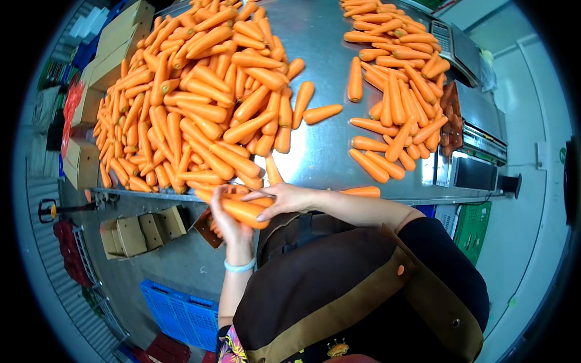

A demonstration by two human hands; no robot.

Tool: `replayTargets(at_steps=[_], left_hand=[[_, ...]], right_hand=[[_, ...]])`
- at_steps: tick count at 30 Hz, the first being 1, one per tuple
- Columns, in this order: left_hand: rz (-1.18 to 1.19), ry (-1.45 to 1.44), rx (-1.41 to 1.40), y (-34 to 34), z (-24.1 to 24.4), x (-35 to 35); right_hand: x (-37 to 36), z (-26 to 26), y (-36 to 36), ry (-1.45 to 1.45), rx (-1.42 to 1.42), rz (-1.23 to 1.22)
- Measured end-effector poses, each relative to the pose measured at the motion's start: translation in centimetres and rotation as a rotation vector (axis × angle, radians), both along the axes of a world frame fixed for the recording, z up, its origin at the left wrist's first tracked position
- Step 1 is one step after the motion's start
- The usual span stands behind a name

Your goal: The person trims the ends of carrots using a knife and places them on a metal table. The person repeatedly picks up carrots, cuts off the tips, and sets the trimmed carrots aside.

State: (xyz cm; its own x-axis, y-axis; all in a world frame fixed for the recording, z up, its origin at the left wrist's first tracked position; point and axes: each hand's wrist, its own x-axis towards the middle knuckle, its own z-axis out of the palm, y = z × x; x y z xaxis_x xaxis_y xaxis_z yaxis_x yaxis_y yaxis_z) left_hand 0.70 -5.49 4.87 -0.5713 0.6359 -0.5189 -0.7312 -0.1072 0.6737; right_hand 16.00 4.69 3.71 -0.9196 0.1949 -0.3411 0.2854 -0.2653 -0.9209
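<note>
At the near edge of the metal table (317, 149), my left hand (231, 222) holds a few carrots (243, 211), its wrist ringed by a pale bangle. My right hand (286, 199) rests its fingers on the same carrots, thumb and fingertips against their right ends. A large heap of carrots (199, 100) rises just beyond both hands. One carrot (272, 169) lies on the tabletop right behind my right hand. Another carrot (363, 191) lies along the table edge past my right forearm. Some of the held carrots are partly hidden by my fingers.
A second, smaller carrot pile (399, 90) lies on the right of the table, beside a weighing scale (454, 45) and a sealing or wrapping machine (474, 168). Cardboard boxes (136, 233) and a blue plastic pallet (181, 313) are on the floor at left. A green crate (472, 229) stands lower right.
</note>
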Motion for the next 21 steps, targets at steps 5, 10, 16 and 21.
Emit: replayTargets(at_steps=[5, 10, 16, 21], left_hand=[[-0.249, 0.036, -0.104, 7.8, -1.0, 8.8], [-0.693, -0.104, 0.181, 13.2, -0.8, 17.1], [-1.126, 0.374, 0.283, 18.9, -4.1, 25.5], [-1.116, 1.37, 0.086, 21.4, -10.8, 20.0]], right_hand=[[10.3, -3.6, 1.2, -0.108, -0.286, -0.301], [21.2, -5.6, 3.1, 0.259, -0.525, -0.812], [33.0, -5.2, 10.1, 0.342, -0.406, -1.425], [39.6, -1.7, 17.1, -0.399, 0.248, -1.548]])
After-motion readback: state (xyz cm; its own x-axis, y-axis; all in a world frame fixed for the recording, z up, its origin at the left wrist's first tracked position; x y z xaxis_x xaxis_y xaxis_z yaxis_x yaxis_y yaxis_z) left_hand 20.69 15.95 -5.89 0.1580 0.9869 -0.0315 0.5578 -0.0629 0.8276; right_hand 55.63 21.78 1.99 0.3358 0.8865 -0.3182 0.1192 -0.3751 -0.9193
